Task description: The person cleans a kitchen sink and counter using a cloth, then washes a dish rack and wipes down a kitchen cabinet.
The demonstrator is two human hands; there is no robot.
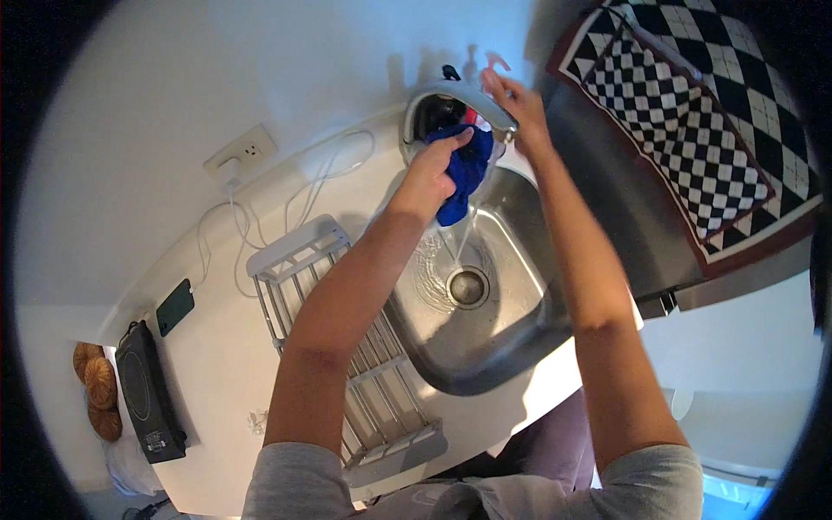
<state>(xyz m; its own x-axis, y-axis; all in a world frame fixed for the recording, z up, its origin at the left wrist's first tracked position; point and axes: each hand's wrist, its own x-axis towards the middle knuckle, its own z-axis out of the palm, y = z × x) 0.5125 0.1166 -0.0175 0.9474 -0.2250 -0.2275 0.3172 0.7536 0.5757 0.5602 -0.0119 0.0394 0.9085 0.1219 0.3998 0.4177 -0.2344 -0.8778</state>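
Note:
My left hand (432,166) grips a bunched blue cloth (467,175) beneath the arched metal faucet (478,101). Water runs down past the cloth into the stainless steel sink (539,335), swirling around the drain strainer (468,287). Behind the faucet's spout, my right hand (525,114) is raised with its fingers at a pink pump head (498,62). The hand is slightly blurred, and whether its fingers close around the pump is unclear. A red and white patch below the pump shows through the faucet's arch, mostly hidden.
A metal dish rack (374,370) lies left of the sink, partly under my left forearm. Farther left are a phone (175,307) on a charging cable, a black induction cooktop (148,393) and a wall outlet (249,153). Checkered cloths (682,130) cover a surface at right.

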